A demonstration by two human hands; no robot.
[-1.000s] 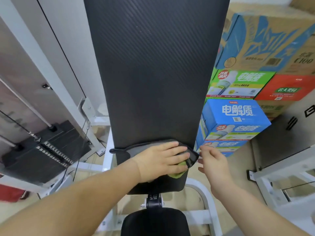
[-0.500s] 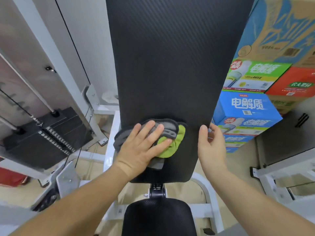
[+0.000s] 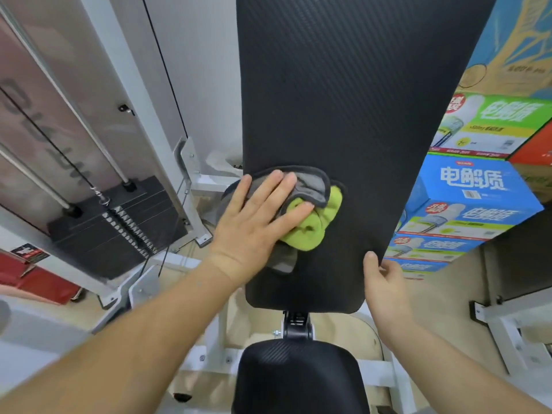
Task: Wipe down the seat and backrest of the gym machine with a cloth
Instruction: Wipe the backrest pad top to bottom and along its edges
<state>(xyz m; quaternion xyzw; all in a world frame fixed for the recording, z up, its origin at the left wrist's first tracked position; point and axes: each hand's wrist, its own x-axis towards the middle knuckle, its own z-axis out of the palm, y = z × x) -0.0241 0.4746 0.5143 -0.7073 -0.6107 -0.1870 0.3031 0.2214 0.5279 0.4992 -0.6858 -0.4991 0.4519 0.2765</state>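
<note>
The left hand, flat with fingers spread, has moved the cloth up from the bottom edge of the backrest toward its left edge. The right hand now grips the lower right edge. Backrest wiping is progressing; the seat looks untouched.

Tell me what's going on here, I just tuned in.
A person is wiping the black backrest of a gym machine. The left hand lies flat on a grey and green cloth, pressing it against the lower left part of the pad. The right hand holds the pad's lower right edge, thumb on the front. The seat below has nothing on it and no hand near it. Drink boxes are stacked to the right.
</note>
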